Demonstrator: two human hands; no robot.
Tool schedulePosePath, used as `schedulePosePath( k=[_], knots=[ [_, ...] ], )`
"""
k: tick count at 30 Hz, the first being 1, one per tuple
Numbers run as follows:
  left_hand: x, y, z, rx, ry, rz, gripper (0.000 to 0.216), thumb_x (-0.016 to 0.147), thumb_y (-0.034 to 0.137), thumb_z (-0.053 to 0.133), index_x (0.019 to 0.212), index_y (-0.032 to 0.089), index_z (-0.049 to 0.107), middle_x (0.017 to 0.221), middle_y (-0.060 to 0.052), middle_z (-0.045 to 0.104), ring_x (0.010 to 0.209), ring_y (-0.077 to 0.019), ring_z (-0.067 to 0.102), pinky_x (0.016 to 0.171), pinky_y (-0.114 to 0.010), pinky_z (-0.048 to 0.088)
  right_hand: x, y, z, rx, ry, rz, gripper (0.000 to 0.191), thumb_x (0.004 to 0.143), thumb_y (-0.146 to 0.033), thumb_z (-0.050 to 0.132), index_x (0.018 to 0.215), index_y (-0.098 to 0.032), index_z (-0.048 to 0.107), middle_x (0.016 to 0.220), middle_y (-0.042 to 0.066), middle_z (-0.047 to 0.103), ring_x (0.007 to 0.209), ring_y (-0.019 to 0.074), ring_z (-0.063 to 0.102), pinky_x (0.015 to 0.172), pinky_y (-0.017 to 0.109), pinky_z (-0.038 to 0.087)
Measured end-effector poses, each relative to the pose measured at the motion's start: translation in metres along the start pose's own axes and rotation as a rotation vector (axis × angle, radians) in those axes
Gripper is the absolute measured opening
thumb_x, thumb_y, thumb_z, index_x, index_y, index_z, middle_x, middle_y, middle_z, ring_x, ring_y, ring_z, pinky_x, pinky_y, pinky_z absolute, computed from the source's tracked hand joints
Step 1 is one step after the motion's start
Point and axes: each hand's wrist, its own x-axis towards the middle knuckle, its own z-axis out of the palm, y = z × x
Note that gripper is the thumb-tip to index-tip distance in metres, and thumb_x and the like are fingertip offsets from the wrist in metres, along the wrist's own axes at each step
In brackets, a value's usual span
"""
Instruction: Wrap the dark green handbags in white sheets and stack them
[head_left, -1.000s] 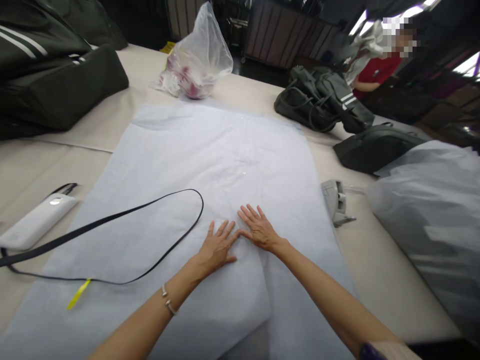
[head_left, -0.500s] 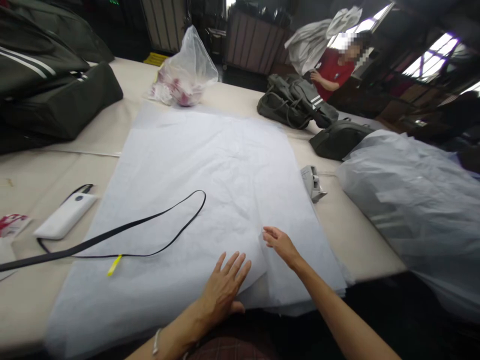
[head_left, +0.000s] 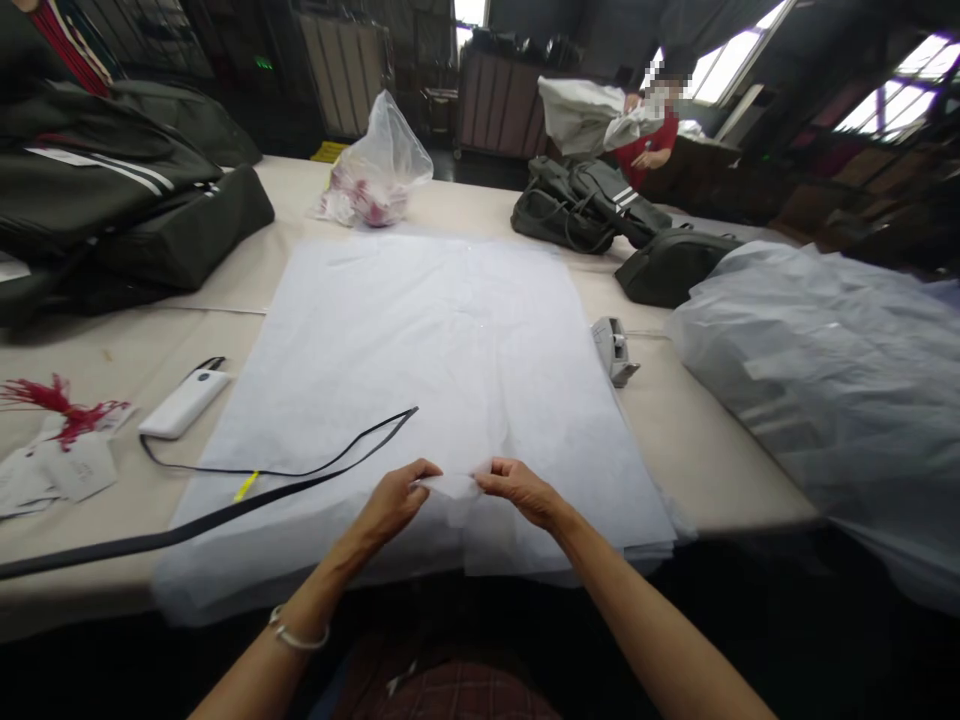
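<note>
A thin sheet of tissue paper (head_left: 457,487) is pinched at its near edge by the left hand (head_left: 394,500) and the right hand (head_left: 521,490), above the paper stack (head_left: 435,340). Beyond the stack, pink and white pieces are held in a clear plastic bag (head_left: 379,165).

Long cream table (head_left: 697,440) runs across the frame, its near edge at lower centre. Directly on it: large white tissue sheet (head_left: 427,350) at centre, white power bank (head_left: 184,403) and black strap (head_left: 225,500) at left, dark bags (head_left: 135,230) upper left, clear plastic bag (head_left: 375,170) top centre. Grey bags (head_left: 592,205) sit upper right; small grey tool (head_left: 613,350) lies just right of the sheet; plastic-wrapped bundle (head_left: 825,370) at right; tags with red strings (head_left: 52,440) far left.
</note>
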Motion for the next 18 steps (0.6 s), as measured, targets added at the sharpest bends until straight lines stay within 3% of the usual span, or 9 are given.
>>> schedulePosePath(
  k=[2, 5, 8, 12, 15, 18],
  knots=[
    [-0.003, 0.005, -0.009, 0.059, 0.073, 0.07, 0.036, 0.081, 0.018, 0.048, 0.116, 0.021, 0.058, 0.113, -0.006, 0.068, 0.105, -0.0213, 0.063, 0.09, -0.034, 0.051, -0.001, 0.002, 0.009, 0.062, 0.0, 0.046, 0.047, 0.064, -0.049, 0.081, 0.09, -0.014, 0.064, 0.078, 0.003, 0.069, 0.069, 0.0147, 0.064, 0.07, 0.03, 0.052],
    [-0.013, 0.012, 0.0, 0.406, 0.177, 0.273, 0.067, 0.076, 0.018, 0.06, 0.139, 0.02, 0.04, 0.132, -0.011, 0.057, 0.123, -0.0278, 0.052, 0.108, -0.048, 0.038, 0.004, 0.013, 0.021, 0.147, 0.038, 0.1, 0.048, 0.065, -0.049, 0.079, 0.094, -0.016, 0.059, 0.071, -0.001, 0.065, 0.056, 0.0122, 0.061, 0.054, 0.026, 0.05],
    [-0.022, 0.016, 0.024, 0.695, 0.211, 0.396, 0.076, 0.075, 0.01, 0.061, 0.145, 0.02, 0.033, 0.122, -0.01, 0.06, 0.117, -0.0267, 0.054, 0.112, -0.051, 0.03, 0.008, 0.031, 0.024, 0.132, 0.107, 0.14, 0.043, 0.069, -0.047, 0.075, 0.097, -0.018, 0.059, 0.061, -0.006, 0.057, 0.044, 0.0075, 0.05, 0.041, 0.019, 0.039],
    [-0.027, 0.008, 0.055, 0.833, 0.272, 0.456, 0.051, 0.083, 0.006, 0.051, 0.133, 0.017, 0.046, 0.102, -0.007, 0.063, 0.1, -0.0227, 0.058, 0.106, -0.046, 0.036, 0.003, 0.055, 0.015, 0.023, 0.148, 0.221, 0.044, 0.073, -0.049, 0.071, 0.103, -0.019, 0.058, 0.06, -0.006, 0.055, 0.042, 0.0062, 0.045, 0.038, 0.017, 0.033],
    [-0.031, -0.003, 0.069, 0.85, 0.179, 0.468, 0.026, 0.089, 0.009, 0.045, 0.11, 0.018, 0.059, 0.091, -0.005, 0.062, 0.093, -0.0208, 0.058, 0.107, -0.044, 0.036, -0.007, 0.072, 0.003, -0.044, 0.187, 0.235, 0.047, 0.073, -0.051, 0.071, 0.106, -0.019, 0.059, 0.069, -0.003, 0.06, 0.046, 0.0066, 0.048, 0.038, 0.017, 0.034],
    [-0.041, -0.014, 0.076, 0.851, 0.095, 0.447, 0.019, 0.088, 0.009, 0.046, 0.094, 0.018, 0.062, 0.088, -0.004, 0.063, 0.093, -0.0206, 0.058, 0.11, -0.046, 0.032, -0.016, 0.083, -0.006, -0.152, 0.19, 0.224, 0.05, 0.069, -0.049, 0.075, 0.104, -0.018, 0.059, 0.08, 0.002, 0.065, 0.056, 0.0096, 0.056, 0.041, 0.017, 0.038]
  ],
)
